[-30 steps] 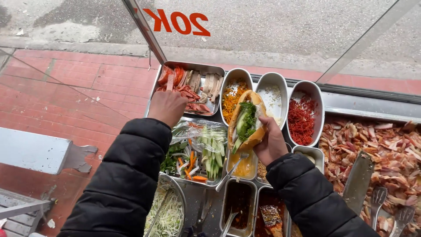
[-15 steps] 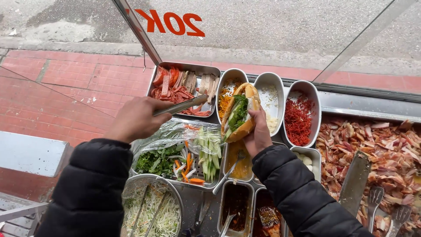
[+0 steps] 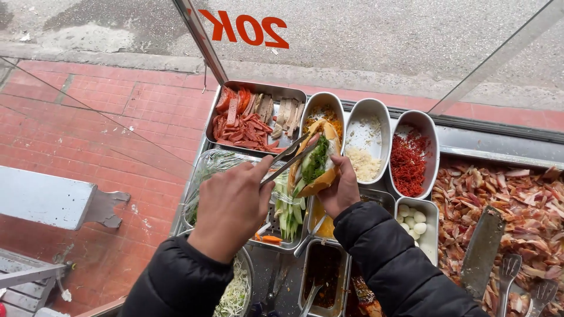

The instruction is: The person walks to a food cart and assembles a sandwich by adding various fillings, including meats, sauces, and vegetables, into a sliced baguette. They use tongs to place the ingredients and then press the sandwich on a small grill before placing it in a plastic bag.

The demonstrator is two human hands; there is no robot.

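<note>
Over the metal trays, mid-counter: a split bread roll (image 3: 317, 167) stuffed with greens sits cupped in the right hand (image 3: 339, 189).
Left hand (image 3: 232, 205) is clenched around metal tongs (image 3: 292, 157), tips touching the filling. Far left, a tray of sliced meats (image 3: 249, 120); right, an oval dish of red shreds (image 3: 411, 155); near right, small white eggs (image 3: 414, 218).

tongs (image 3: 288, 159): shiny bare metal, smooth
trays (image 3: 257, 90): brushed steel, kinda dull
bread roll (image 3: 326, 176): matt, rough crust
jacket sleeves (image 3: 399, 267): black, slightly glossy cloth
pavement (image 3: 88, 129): rough red brick
</note>
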